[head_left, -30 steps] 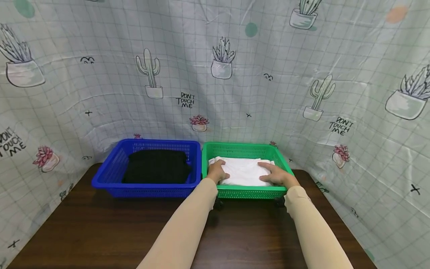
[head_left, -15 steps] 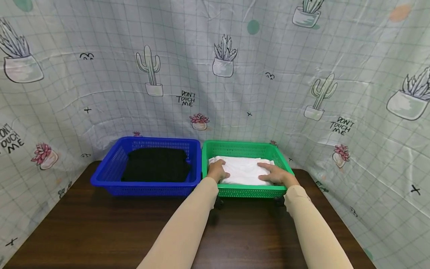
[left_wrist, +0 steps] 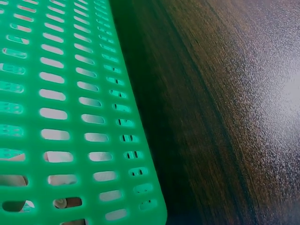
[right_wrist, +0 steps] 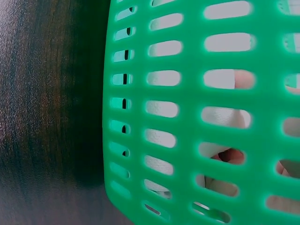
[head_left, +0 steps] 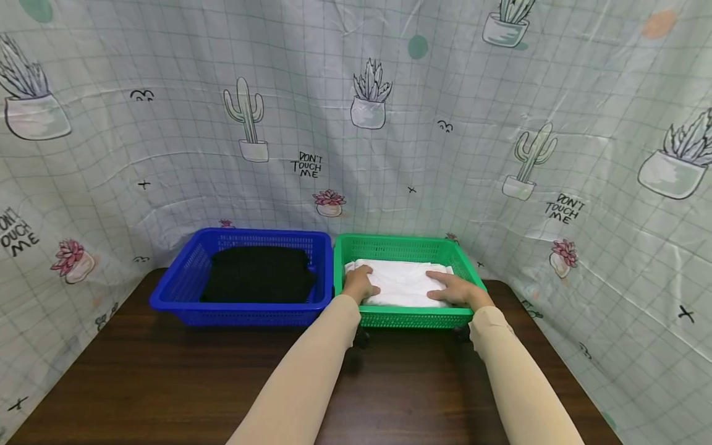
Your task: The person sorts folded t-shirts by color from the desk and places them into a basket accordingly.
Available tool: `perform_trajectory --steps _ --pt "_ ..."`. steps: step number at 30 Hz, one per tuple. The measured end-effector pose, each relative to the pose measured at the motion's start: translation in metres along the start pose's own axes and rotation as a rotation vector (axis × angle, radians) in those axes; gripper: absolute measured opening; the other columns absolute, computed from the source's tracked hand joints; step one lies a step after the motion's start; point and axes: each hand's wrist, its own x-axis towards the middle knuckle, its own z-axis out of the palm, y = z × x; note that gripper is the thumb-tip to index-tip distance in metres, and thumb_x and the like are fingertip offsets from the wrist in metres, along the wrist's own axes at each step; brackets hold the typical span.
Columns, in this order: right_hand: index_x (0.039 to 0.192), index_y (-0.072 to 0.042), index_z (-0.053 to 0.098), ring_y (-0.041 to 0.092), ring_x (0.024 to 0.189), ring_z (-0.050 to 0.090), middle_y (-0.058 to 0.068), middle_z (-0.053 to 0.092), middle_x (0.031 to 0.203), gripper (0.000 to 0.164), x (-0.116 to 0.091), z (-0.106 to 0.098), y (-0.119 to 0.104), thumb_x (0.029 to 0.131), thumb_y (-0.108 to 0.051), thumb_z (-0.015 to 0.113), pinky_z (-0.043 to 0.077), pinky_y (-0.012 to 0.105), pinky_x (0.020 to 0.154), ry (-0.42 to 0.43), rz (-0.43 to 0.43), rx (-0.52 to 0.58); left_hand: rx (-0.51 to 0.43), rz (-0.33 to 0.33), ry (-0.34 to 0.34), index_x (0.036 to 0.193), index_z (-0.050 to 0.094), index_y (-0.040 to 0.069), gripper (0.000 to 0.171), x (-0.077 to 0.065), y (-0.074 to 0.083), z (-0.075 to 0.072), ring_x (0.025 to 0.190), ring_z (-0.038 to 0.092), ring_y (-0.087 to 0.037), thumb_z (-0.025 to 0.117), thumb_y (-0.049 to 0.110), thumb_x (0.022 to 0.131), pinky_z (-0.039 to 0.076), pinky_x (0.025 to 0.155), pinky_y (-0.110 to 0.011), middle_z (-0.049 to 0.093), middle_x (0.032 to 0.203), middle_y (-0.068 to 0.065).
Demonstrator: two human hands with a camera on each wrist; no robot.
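Folded white cloth (head_left: 402, 283) lies in the green basket (head_left: 411, 317) in the head view. My left hand (head_left: 358, 284) rests on its left end, with fingers spread toward the back and the thumb nearer the front. On the right end lies my right hand (head_left: 457, 289), its thumb apart from the extended fingers. Some fingers are hidden at the cloth's sides. Both wrist views are mostly filled by the green basket's slotted wall (left_wrist: 70, 103). Through the slots in the right wrist view, white cloth (right_wrist: 161, 110) and bits of a finger (right_wrist: 243, 78) show.
A blue basket (head_left: 239, 316) with folded black cloth (head_left: 258, 275) stands directly left of the green one. Both sit at the back of a dark wooden table (head_left: 183, 383). Behind and beside it hangs a cactus-print curtain (head_left: 400, 154).
The head view has shifted very slightly. Both hands keep their places on the white cloth, and the baskets stay put.
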Motion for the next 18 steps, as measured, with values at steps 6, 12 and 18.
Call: perform_trajectory --steps 6,12,18 --pt "0.170 -0.008 0.023 0.055 0.159 0.006 0.030 0.013 0.173 0.081 -0.003 -0.001 -0.005 0.107 -0.039 0.065 0.024 0.071 0.122 -0.003 -0.049 0.010 -0.037 -0.007 0.008 0.149 0.059 0.006 0.054 0.001 0.001 -0.004 0.149 0.040 -0.042 0.076 0.004 0.098 0.046 0.114 -0.051 0.042 0.159 -0.027" --pt "0.171 -0.006 0.013 0.055 0.159 -0.003 0.029 0.002 0.175 0.088 -0.007 -0.008 -0.011 0.107 -0.038 0.065 0.021 0.072 0.122 -0.046 -0.044 0.070 0.043 0.035 0.050 0.144 0.063 0.008 0.056 0.022 -0.009 0.001 0.138 0.051 -0.041 0.082 0.006 0.092 0.054 0.103 -0.046 0.054 0.148 -0.026" --pt "0.171 -0.005 0.007 0.055 0.158 0.009 0.036 -0.002 0.172 0.088 -0.022 -0.028 -0.027 0.109 -0.031 0.063 0.030 0.067 0.121 -0.090 0.037 0.136 0.154 0.091 0.011 0.156 0.053 0.011 0.063 0.000 0.016 -0.016 0.149 0.039 -0.043 0.077 0.008 0.098 0.046 0.114 -0.052 0.048 0.157 -0.023"
